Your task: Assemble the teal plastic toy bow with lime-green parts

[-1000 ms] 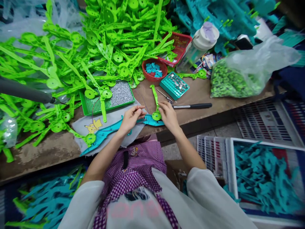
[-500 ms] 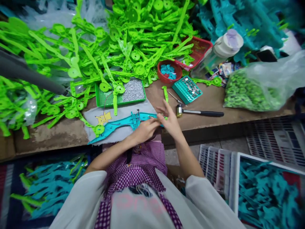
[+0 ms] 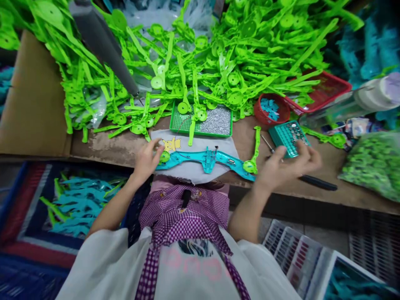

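A blue bow-shaped plastic part (image 3: 193,156) lies across a grey cloth (image 3: 200,177) at the table's front edge. Thin wire runs along it, and a small silver piece sits on its right half. Green arms with round discs are at its two ends; the right green arm (image 3: 256,146) points away from me. My left hand (image 3: 146,162) is by the left disc, thumb and fingers apart, holding nothing I can see. Somewhat blurred, my right hand (image 3: 283,168) has spread fingers at the near edge of a teal box (image 3: 283,139) of small round metal pieces.
Behind the cloth stands a green tray (image 3: 201,134) of tiny silver pieces, below a heap of green plastic arms (image 3: 218,54). A red bowl (image 3: 258,114), a clear bottle (image 3: 353,100) and a bag of green pieces (image 3: 371,166) are rightward. A black tool handle (image 3: 318,182) lies near the right hand.
My hands have parted from the blue part's right end: the left went to its left end, the right to the teal box. The green arm now sits at the right end. The view shifted left.
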`<state>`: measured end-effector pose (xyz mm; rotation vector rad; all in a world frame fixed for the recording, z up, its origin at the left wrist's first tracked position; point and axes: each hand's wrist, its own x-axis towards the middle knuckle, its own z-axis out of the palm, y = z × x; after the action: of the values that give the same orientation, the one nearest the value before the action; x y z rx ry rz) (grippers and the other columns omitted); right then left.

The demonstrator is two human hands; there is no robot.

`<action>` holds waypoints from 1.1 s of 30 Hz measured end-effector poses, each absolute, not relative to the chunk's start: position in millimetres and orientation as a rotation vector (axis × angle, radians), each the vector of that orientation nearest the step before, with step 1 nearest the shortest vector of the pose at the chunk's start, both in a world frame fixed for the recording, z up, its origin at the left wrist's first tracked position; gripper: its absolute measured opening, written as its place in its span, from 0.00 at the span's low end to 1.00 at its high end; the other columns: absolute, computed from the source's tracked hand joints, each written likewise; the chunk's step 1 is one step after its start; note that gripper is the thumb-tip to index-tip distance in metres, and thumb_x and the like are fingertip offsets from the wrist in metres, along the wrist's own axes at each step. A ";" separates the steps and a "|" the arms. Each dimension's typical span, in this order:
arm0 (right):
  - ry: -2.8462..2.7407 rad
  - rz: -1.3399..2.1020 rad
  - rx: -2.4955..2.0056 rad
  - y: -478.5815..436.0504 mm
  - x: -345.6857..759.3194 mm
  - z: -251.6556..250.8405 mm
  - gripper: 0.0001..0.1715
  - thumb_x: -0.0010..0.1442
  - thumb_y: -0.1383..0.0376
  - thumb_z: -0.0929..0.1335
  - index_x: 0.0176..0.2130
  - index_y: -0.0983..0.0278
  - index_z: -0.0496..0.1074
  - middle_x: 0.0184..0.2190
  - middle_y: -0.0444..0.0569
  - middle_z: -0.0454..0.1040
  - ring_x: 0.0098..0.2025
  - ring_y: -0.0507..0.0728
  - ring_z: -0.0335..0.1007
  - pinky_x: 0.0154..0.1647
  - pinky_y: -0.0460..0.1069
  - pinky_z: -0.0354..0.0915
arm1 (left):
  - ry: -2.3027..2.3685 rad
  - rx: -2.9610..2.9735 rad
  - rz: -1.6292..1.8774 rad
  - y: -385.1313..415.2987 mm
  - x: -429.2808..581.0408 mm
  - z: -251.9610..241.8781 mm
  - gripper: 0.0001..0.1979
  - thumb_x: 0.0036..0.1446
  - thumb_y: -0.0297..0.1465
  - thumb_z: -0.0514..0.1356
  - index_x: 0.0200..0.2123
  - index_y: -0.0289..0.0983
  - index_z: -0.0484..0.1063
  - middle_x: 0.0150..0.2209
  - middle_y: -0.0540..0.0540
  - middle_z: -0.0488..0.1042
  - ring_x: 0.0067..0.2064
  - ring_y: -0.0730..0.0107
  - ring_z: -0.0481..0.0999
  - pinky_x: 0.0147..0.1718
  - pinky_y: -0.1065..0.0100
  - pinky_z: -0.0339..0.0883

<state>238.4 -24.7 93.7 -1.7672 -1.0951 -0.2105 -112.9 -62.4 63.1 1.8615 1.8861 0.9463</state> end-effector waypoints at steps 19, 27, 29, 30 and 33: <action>-1.192 1.764 -1.126 45.3 32.8 80.1 0.24 0.62 0.45 0.67 0.42 0.61 0.74 0.21 0.37 0.59 0.18 0.46 0.47 0.19 0.45 0.50 | 1.692 1.881 1.524 -95.7 -65.6 31.9 0.08 0.67 0.36 0.60 0.43 0.38 0.76 0.35 0.46 0.81 0.36 0.69 0.81 0.40 0.65 0.76; -2.380 1.146 -1.100 -1.9 -5.8 49.0 0.17 0.70 0.63 0.61 0.54 0.61 0.72 0.47 0.52 0.76 0.42 0.56 0.73 0.44 0.51 0.67 | 1.986 2.232 0.774 -30.0 -220.0 29.8 0.13 0.65 0.36 0.60 0.50 0.42 0.79 0.59 0.36 0.72 0.64 0.46 0.66 0.59 0.44 0.61; -2.606 0.971 -1.127 -8.4 -13.5 43.0 0.18 0.71 0.63 0.60 0.55 0.59 0.73 0.52 0.53 0.74 0.46 0.58 0.73 0.44 0.51 0.67 | 1.922 2.333 0.633 -15.6 -242.5 26.9 0.14 0.67 0.33 0.57 0.51 0.43 0.79 0.59 0.37 0.73 0.64 0.48 0.67 0.60 0.44 0.59; -2.671 0.917 -1.140 -10.3 -14.4 41.0 0.18 0.71 0.63 0.60 0.54 0.58 0.73 0.53 0.53 0.73 0.46 0.59 0.73 0.43 0.51 0.67 | 1.872 2.380 0.592 -11.0 -250.0 25.5 0.15 0.68 0.31 0.55 0.52 0.43 0.78 0.58 0.37 0.74 0.63 0.49 0.69 0.60 0.45 0.59; -2.740 0.885 -1.117 -14.7 -4.4 36.6 0.17 0.71 0.62 0.61 0.53 0.59 0.74 0.51 0.53 0.73 0.47 0.59 0.73 0.41 0.50 0.67 | 1.761 2.457 0.559 -5.3 -266.9 21.8 0.19 0.67 0.26 0.51 0.54 0.42 0.77 0.56 0.37 0.76 0.62 0.53 0.71 0.60 0.48 0.60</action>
<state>-4.4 -14.7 36.6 -1.1174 -2.7396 0.8852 -266.9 -5.3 21.8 2.4566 1.7611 0.5594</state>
